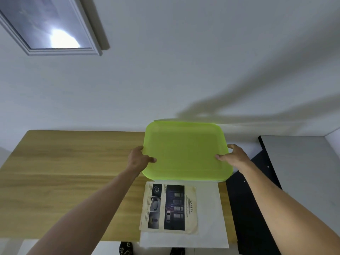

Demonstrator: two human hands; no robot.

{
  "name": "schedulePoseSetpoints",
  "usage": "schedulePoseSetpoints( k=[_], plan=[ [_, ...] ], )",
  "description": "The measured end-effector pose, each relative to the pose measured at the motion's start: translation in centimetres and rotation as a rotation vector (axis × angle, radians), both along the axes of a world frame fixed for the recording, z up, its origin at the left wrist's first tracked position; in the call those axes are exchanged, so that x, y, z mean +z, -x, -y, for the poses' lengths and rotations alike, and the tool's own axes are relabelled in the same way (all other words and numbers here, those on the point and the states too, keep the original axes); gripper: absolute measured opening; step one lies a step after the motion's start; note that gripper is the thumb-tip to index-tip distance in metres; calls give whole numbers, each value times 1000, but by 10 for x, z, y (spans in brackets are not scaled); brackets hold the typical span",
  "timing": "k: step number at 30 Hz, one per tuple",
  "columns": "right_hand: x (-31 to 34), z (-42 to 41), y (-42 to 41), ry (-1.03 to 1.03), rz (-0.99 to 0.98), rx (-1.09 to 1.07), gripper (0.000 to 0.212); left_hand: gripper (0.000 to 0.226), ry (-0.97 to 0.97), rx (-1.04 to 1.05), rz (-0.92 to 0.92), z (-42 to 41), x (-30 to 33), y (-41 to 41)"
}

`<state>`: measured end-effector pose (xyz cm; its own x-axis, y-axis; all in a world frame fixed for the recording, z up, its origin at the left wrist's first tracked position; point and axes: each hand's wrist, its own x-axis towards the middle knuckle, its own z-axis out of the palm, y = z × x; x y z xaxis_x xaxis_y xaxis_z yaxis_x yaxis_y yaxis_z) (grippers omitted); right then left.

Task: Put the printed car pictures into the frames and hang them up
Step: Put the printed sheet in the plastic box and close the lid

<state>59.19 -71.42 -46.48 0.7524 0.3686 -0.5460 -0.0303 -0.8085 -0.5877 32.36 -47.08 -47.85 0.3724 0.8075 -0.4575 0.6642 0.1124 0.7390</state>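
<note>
One car print (pixel 169 207) unframed on table (pixel 73 172), near green tray (pixel 185 153) gripped by left hand (pixel 138 159) & right hand (pixel 233 155); framing, hanging pending.

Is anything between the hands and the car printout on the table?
Yes. Both hands, left and right, grip a green tray by its side edges, held above the table. Its near edge overlaps the white sheet under the printout. The printout itself lies uncovered.
</note>
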Motion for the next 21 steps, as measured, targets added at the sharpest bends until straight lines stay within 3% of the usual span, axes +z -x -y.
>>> schedulePoseSetpoints(
  k=[4,11,14,21],
  plan=[
    [3,-6,8,-98,-51,20,103,86,-52,-18,42,-8,7,17],
    [19,-44,55,-216,-74,101,86,87,-110,-14,88,-44,13,66],
    [15,-71,83,-230,-67,94,95,87,-94,4,79,-69,13,102],
    [14,-143,168,-194,-43,155,94,84,-68,33,1,-137,16,187]
  ],
)
